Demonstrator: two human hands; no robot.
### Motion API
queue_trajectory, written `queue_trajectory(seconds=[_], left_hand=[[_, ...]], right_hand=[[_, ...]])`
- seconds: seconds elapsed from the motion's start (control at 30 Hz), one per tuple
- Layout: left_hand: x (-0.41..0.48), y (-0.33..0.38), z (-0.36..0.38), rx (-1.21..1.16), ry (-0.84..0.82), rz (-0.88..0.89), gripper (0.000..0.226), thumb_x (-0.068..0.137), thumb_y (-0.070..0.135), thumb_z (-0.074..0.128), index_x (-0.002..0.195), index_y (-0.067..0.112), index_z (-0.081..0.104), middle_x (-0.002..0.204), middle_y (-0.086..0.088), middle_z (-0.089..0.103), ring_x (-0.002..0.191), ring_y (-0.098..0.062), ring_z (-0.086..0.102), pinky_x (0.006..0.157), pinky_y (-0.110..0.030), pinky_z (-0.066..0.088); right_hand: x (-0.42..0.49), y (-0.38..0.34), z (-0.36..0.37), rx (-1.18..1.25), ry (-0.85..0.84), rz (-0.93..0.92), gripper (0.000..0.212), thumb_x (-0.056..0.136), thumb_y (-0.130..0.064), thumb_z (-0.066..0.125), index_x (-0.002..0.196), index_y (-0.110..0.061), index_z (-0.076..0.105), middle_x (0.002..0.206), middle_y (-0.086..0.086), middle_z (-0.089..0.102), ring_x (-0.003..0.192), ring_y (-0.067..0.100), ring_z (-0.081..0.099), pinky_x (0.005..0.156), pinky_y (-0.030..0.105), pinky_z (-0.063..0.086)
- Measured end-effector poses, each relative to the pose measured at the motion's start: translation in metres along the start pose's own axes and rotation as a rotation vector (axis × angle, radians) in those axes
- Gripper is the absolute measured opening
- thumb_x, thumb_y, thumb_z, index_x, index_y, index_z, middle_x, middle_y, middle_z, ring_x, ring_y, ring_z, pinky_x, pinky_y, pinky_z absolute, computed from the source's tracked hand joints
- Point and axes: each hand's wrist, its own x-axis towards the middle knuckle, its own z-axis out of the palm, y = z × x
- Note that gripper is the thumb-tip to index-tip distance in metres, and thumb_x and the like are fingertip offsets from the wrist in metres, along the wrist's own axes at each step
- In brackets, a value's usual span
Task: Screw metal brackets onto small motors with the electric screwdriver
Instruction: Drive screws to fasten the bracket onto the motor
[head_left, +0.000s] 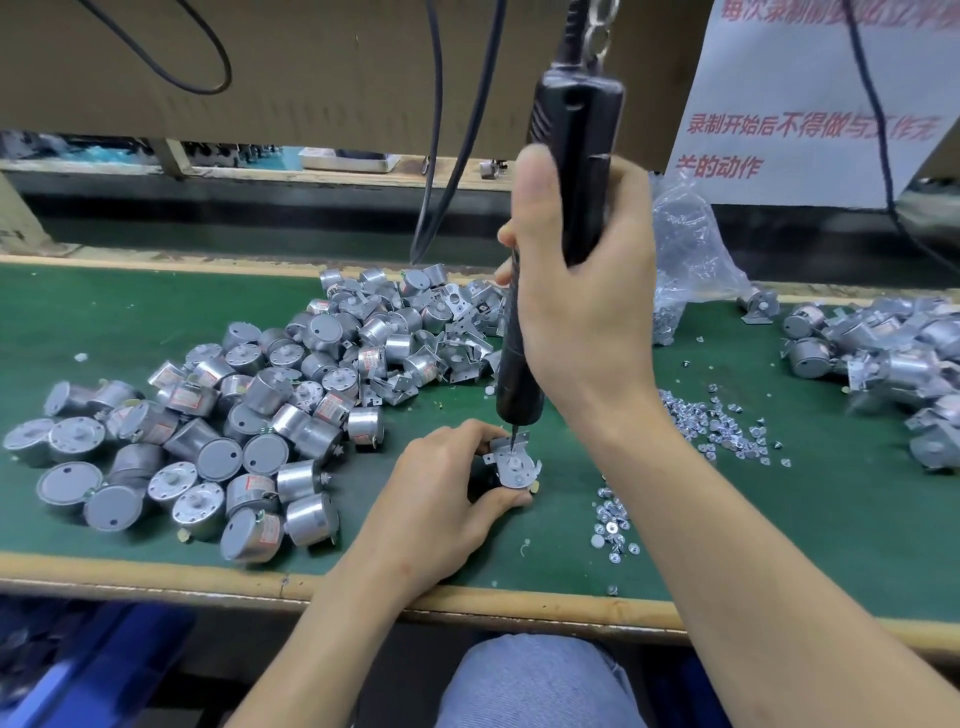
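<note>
My right hand (582, 312) is wrapped round the black electric screwdriver (571, 156). The fingers curl about its body and the thumb lies up along the near side, holding it almost upright. Its bit (513, 435) comes down onto the far part of the metal bracket (511, 453), though I cannot tell whether a screw sits under the tip. The bracket lies on top of a small motor (511, 480) that stands on the green mat (779, 519) near the front edge of the bench. My left hand (447, 499) pinches that motor, thumb pressed to its near side and fingers curled round the far side just beside the bracket, so most of its body is hidden. To the left lies a wide heap of bare motors (234, 415), with loose brackets (462, 332) at its far right end, behind the screwdriver. To the right of my forearm, screws (717, 421) are scattered on the mat, and a smaller cluster (613, 519) lies nearer me. A crumpled plastic bag (685, 249) stands behind my right hand, and at the right edge is another pile of motors with brackets (893, 353). Black cables (447, 156) hang above the bench, and a paper sign (810, 104) in red characters is at the upper right.
</note>
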Motion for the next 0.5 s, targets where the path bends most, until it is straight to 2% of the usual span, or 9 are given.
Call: queue_trajectory(seconds=[0.1, 0.2, 0.33, 0.4, 0.5], left_hand=[[-0.002, 0.003, -0.002, 0.005, -0.003, 0.020, 0.045, 0.079, 0.043, 0.079, 0.115, 0.025, 0.060, 0.084, 0.031, 0.045, 0.080, 0.000, 0.043, 0.072, -0.017, 0.036], [-0.004, 0.007, -0.005, 0.027, -0.016, 0.049, 0.045, 0.080, 0.041, 0.078, 0.117, 0.025, 0.060, 0.087, 0.033, 0.042, 0.088, 0.000, 0.048, 0.077, -0.017, 0.038], [-0.003, 0.018, -0.015, 0.026, 0.032, 0.094, 0.043, 0.077, 0.031, 0.081, 0.114, 0.023, 0.062, 0.084, 0.033, 0.044, 0.083, 0.008, 0.047, 0.077, -0.007, 0.035], [-0.002, 0.025, -0.019, 0.016, 0.100, 0.121, 0.045, 0.074, 0.020, 0.083, 0.114, 0.020, 0.063, 0.088, 0.034, 0.045, 0.082, 0.004, 0.048, 0.080, -0.003, 0.034], [0.002, 0.034, -0.018, 0.005, 0.189, 0.148, 0.055, 0.071, 0.009, 0.084, 0.120, 0.017, 0.063, 0.095, 0.031, 0.047, 0.083, -0.002, 0.050, 0.082, -0.002, 0.034]], right_hand=[[-0.017, 0.015, -0.019, -0.068, -0.051, 0.039, 0.038, 0.092, -0.045, 0.072, 0.116, -0.020, 0.056, 0.088, -0.006, 0.071, 0.082, 0.015, 0.070, 0.079, 0.043, 0.058], [-0.037, 0.029, -0.034, -0.132, -0.050, 0.101, 0.033, 0.092, -0.035, 0.076, 0.118, -0.025, 0.058, 0.096, -0.013, 0.072, 0.092, 0.004, 0.069, 0.085, 0.031, 0.057], [-0.062, 0.041, -0.046, -0.272, 0.025, 0.231, 0.045, 0.092, -0.043, 0.070, 0.131, -0.025, 0.055, 0.119, -0.016, 0.064, 0.111, 0.006, 0.063, 0.096, 0.037, 0.052], [-0.072, 0.045, -0.051, -0.319, -0.024, 0.297, 0.050, 0.093, -0.048, 0.066, 0.134, -0.023, 0.055, 0.125, -0.015, 0.060, 0.113, 0.006, 0.062, 0.097, 0.035, 0.052], [-0.078, 0.047, -0.058, -0.204, -0.209, 0.462, 0.026, 0.095, -0.040, 0.067, 0.118, -0.030, 0.062, 0.115, -0.014, 0.069, 0.102, 0.003, 0.067, 0.088, 0.020, 0.054]])
